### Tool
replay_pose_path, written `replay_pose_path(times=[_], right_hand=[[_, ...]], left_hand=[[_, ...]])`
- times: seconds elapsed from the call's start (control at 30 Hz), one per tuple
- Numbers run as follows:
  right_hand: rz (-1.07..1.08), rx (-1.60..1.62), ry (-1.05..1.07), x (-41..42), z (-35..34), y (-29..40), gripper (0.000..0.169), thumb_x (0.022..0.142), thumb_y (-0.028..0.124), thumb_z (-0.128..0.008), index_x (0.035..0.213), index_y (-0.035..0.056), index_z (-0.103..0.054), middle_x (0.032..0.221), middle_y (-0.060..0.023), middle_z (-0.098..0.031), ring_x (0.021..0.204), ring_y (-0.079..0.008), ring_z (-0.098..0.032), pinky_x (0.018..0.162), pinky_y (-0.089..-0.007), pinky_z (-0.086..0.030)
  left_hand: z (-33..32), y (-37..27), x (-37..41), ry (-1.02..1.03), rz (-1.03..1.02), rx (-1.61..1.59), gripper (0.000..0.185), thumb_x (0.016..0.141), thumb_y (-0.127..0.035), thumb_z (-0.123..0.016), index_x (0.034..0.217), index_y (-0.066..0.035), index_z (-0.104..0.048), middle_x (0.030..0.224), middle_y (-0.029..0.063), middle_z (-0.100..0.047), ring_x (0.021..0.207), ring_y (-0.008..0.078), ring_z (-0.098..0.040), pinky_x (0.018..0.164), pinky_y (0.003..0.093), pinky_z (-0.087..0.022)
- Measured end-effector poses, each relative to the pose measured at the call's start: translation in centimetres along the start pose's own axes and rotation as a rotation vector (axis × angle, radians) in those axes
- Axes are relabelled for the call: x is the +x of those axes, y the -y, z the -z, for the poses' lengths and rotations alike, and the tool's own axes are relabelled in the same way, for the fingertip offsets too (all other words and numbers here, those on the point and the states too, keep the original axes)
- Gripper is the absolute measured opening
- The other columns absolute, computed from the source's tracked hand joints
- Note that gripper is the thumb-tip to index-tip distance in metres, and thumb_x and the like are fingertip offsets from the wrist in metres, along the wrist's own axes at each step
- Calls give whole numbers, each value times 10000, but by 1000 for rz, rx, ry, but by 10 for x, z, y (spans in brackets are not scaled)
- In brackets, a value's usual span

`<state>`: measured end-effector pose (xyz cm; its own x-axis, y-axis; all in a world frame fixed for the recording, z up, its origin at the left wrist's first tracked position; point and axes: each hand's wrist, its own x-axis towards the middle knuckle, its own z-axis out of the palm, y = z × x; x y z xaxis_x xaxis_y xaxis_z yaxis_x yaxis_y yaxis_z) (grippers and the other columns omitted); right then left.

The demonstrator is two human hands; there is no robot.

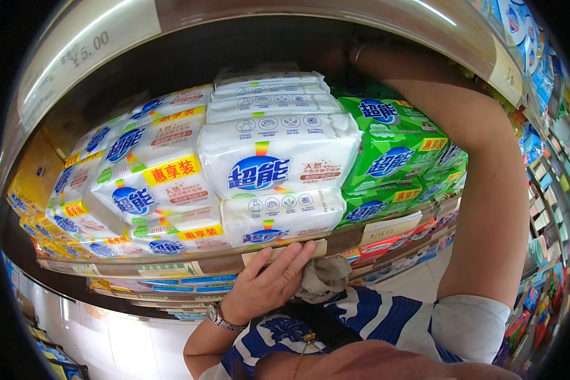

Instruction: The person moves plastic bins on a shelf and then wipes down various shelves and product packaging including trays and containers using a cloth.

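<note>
My left hand (pixel 273 280), with a metal watch on the wrist, lays its fingers on the price-label strip at the shelf's front edge (pixel 218 266). A crumpled grey cloth (pixel 325 278) is bunched against its thumb side, apparently held there; the thumb is hidden. My right arm reaches over green soap packs (pixel 392 161) into the dark back of the shelf. The right hand (pixel 325 59) is barely visible in shadow behind the stacked white soap packs (pixel 275 152), and what it touches cannot be told. More white packs with yellow marks (pixel 147 178) stand to the left.
Yellow packs (pixel 38 175) fill the shelf's far left. The upper shelf's curved front rail (pixel 266 10) crosses close above the packs. Lower shelves with goods (pixel 194 282) lie below, over a tiled floor (pixel 133 337). More stocked shelving (pixel 546 190) runs along the right.
</note>
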<state>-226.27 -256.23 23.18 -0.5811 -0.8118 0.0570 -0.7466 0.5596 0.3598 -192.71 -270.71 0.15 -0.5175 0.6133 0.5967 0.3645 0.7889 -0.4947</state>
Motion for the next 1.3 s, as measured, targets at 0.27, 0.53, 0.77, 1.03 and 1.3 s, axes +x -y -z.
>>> replay_pose_path(times=[0.27, 0.53, 0.77, 1.03, 1.3], right_hand=[[-15, 8, 34, 0, -4, -3, 437, 914, 341, -479, 1207, 22, -540, 1156, -158, -583, 1067, -276, -555, 935, -368, -424], [-29, 21, 16, -6, 2, -8, 454, 902, 348, -495, 1218, 23, -528, 1171, -162, -571, 1080, -279, -544, 942, -371, -418], [-3, 64, -25, 8, 0, -8, 471, 891, 354, -509, 1227, 25, -517, 1183, -165, -560, 1091, -281, -534, 948, -374, -413], [-48, 30, 21, 10, 4, -19, 491, 879, 361, -525, 1238, 26, -505, 1198, -169, -548, 1104, -284, -523, 955, -378, -407], [-44, 45, 13, 13, -5, -18, 514, 867, 368, -541, 1249, 27, -493, 1212, -173, -536, 1117, -286, -513, 962, -381, -402]], left_hand=[[-4, 0, -2, -23, -20, -2, 339, 910, -285, -456, 1197, -163, -590, 1372, -49, -468, 1300, 119, -377, 1082, 351, -236], [-1, 1, -2, -15, -28, 11, 351, 906, -280, -462, 1213, -157, -578, 1377, -46, -461, 1302, 119, -373, 1079, 350, -239], [0, 3, -5, 45, -7, 42, 346, 915, -273, -435, 1208, -159, -579, 1384, -41, -455, 1306, 125, -368, 1076, 346, -237], [0, 1, -2, 20, -42, 49, 355, 924, -278, -416, 1225, -174, -572, 1396, -40, -443, 1325, 129, -343, 1053, 340, -247], [1, 4, -2, 24, -56, 15, 348, 908, -275, -449, 1210, -168, -585, 1389, -32, -449, 1307, 138, -367, 1051, 350, -251]])
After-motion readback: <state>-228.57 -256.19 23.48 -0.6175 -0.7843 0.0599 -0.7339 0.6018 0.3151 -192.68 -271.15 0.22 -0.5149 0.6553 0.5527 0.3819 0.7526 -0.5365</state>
